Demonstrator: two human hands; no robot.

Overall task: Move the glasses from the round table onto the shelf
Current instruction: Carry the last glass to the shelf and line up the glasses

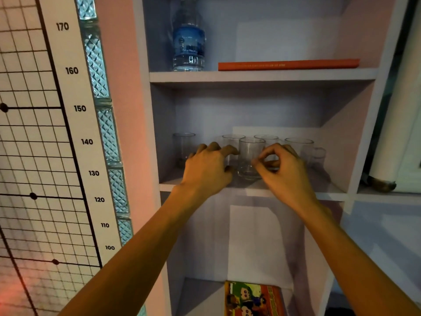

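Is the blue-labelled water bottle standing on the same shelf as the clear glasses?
No, the blue-labelled water bottle stands on the white shelf board above the clear glasses.

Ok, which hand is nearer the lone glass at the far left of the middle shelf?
Left. The left hand sits just right of the far-left glass, close beside it. The right hand is further right, past the front glass.
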